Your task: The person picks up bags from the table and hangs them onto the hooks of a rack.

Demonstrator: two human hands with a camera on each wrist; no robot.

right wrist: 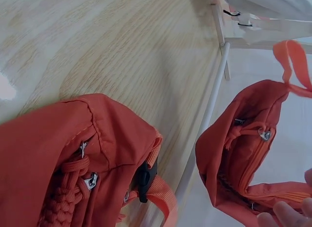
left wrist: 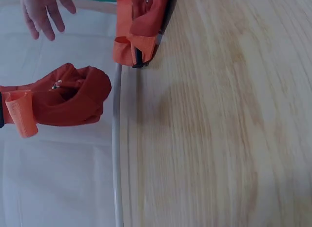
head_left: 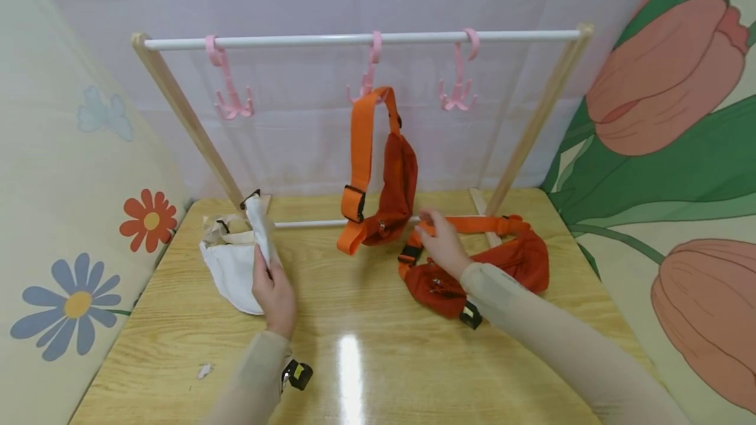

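On the left in the head view, my left hand [head_left: 274, 297] pinches the upright white end of a white waist bag [head_left: 230, 274], with a black buckle [head_left: 251, 198] at its top. The rest of the bag sags beside the hand, its beige strap behind. An orange-red waist bag [head_left: 398, 182] hangs by its orange strap [head_left: 361, 143] from the middle pink hook [head_left: 369, 77]. Just right of it, my right hand [head_left: 443, 244] is in the air with its fingers loosely spread, holding nothing. Beneath that hand, a second orange-red waist bag [head_left: 525, 261] lies on the table.
A rack with a white top bar [head_left: 295, 40] and wooden posts [head_left: 537, 117] stands at the back. Pink hooks hang bare at its left [head_left: 230, 94] and right [head_left: 457, 84]. A low white rod [head_left: 307, 223] crosses near the table [head_left: 331, 379]. Patterned panels flank both sides.
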